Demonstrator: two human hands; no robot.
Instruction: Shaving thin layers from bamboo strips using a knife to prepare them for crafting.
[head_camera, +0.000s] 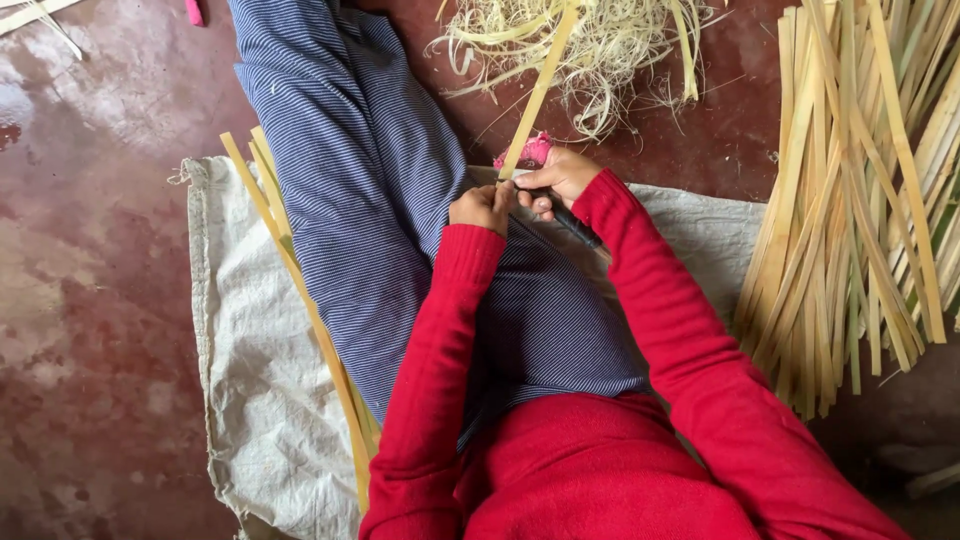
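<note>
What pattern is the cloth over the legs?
Fine blue-and-white stripes on the cloth, head view.

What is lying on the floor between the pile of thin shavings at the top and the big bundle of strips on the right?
In the head view, only bare reddish floor lies between the shavings and the bundle of strips.

From my remote station, soft even daylight filled the frame; the wet reddish concrete floor gleamed palely upper left, everything sharp.
</note>
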